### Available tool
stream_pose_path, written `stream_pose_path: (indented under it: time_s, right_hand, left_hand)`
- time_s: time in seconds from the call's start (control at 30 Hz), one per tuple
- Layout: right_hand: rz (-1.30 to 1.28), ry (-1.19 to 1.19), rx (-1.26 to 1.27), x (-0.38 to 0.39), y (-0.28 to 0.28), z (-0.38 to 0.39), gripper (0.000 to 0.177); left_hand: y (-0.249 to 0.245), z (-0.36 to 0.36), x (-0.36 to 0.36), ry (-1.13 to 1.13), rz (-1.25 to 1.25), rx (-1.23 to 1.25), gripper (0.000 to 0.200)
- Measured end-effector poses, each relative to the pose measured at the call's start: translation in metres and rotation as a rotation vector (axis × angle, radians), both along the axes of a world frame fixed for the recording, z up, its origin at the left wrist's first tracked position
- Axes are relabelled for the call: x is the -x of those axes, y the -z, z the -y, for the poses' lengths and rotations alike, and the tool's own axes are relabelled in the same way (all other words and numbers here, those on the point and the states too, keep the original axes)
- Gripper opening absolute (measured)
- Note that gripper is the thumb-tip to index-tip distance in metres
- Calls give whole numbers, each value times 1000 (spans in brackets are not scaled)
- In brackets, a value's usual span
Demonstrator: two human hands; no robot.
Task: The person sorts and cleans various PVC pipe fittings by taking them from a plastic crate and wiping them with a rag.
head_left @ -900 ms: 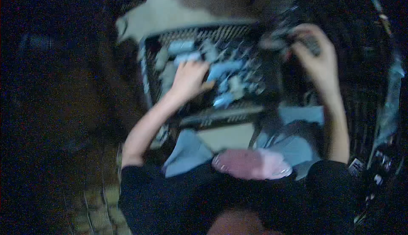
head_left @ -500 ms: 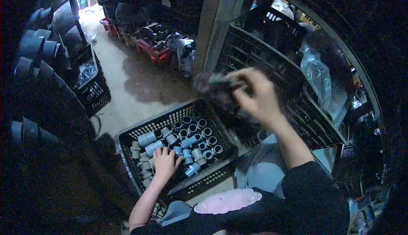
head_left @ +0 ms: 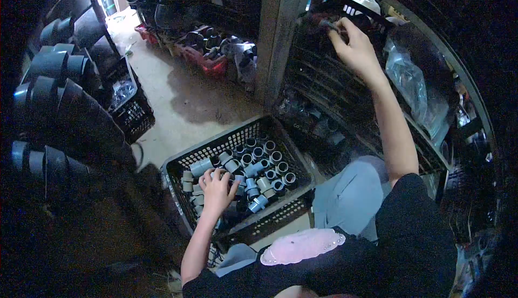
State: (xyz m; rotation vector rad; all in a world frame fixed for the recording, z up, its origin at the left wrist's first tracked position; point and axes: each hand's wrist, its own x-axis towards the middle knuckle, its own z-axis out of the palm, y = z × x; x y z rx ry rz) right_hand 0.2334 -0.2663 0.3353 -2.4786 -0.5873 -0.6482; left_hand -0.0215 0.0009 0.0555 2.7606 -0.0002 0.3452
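Note:
My left hand [head_left: 217,191] rests on the grey and blue plastic pipe fittings [head_left: 258,203] in a black perforated crate [head_left: 270,223]. Its fingers are spread and bent over the pieces, and they partly hide what lies beneath. Up at the right, my right hand [head_left: 353,44] reaches with the arm stretched out to the top of a stack of black crates [head_left: 345,90]. Thumb and fingers are pinched on a small dark pipe fitting [head_left: 327,24], whose exact shape is lost in shadow. Several fittings stand on end with their round openings upward at the crate's right.
Large dark pipe fittings [head_left: 48,90] are stacked along the left. A black crate [head_left: 135,114] stands by the floor passage [head_left: 162,136]. Red bins [head_left: 208,63] with parts lie beyond a post [head_left: 278,39]. Clear plastic bags [head_left: 413,85] lie over the right-hand crates.
My right hand has moved up and away with the small fitting, from beside the post to the top of the crate stack. My left hand has moved slightly forward over the fittings.

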Motion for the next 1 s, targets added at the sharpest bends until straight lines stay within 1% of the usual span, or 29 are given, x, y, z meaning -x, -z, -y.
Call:
stream_pose_path:
  time_s: [0.1,0.2,0.23,0.27,0.33,0.37,0.4,0.47,0.5,0.6,0.63,0.67,0.73,0.77,0.87,0.93,1.0]
  right_hand:
    - [16,-37,-321,-13,9,6,43]
    - [-403,-165,-861,-3,-13,15,35]
    - [-555,-202,-1104,-8,-23,19,31]
    - [-598,-240,-1252,-35,-21,35,31]
    - [-566,-276,-1492,-16,-36,27,31]
    - [-400,-240,-1502,-18,-33,28,32]
    - [-317,-285,-1517,-21,-28,30,31]
    - [-152,-373,-1543,-28,-19,31,29]
    - [-154,-386,-1571,-25,-20,27,29]
    - [364,78,-845,-28,-15,11,31]
    - [496,326,-458,-35,-9,13,31]
    - [512,291,-179,-43,-2,21,29]
    - [773,206,45,-38,3,17,26]
    - [831,251,125,-33,7,15,24]
    - [485,-46,168,-20,12,8,26]
    - [526,-206,433,-29,30,-1,32]
    - [622,-223,521,-11,34,-4,35]
  left_hand:
    - [3,-2,1,9,-2,14,30]
    - [7,-1,-1,8,1,47,30]
    - [6,-2,-1,7,-10,61,29]
    - [5,-3,1,4,-25,76,28]
    - [4,-7,2,-13,-20,64,26]
    - [2,-9,1,-19,-13,71,26]
    - [1,-10,0,-24,-6,80,26]
    - [-4,-15,0,-54,-8,96,26]
    - [-5,-20,0,-69,2,99,27]
    - [-10,-28,5,-104,10,72,27]
    - [-10,-32,6,-109,10,63,26]
    - [-11,-35,8,-111,10,52,26]
    - [-14,-38,11,-123,7,66,25]
    - [-13,-39,13,-138,6,71,25]
    - [-9,-46,18,-170,-17,65,25]
    - [-3,-51,19,-166,-51,60,26]
    - [5,-57,20,-176,-73,44,27]
